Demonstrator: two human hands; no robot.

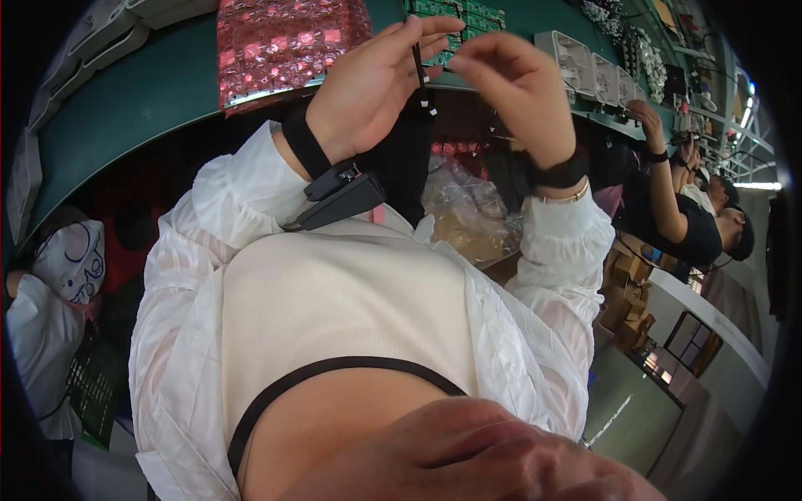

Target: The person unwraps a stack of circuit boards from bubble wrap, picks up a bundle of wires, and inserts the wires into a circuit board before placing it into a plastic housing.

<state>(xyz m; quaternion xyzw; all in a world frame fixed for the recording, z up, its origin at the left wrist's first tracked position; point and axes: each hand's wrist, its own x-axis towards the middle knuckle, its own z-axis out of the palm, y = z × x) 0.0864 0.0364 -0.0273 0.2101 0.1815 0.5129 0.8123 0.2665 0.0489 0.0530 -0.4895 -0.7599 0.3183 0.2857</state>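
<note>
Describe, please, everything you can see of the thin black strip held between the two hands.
The thin black strip is a slim, dark, straight piece, plastic by its look, standing nearly upright over the edge of the green table. Small white bits cling along its lower part. The left hand pinches its upper end; the right hand sits close beside, its contact unclear.

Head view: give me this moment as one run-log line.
left hand: pinches thin black cable | right hand: fingers at cable top | green circuit boards on green bench behind
</note>
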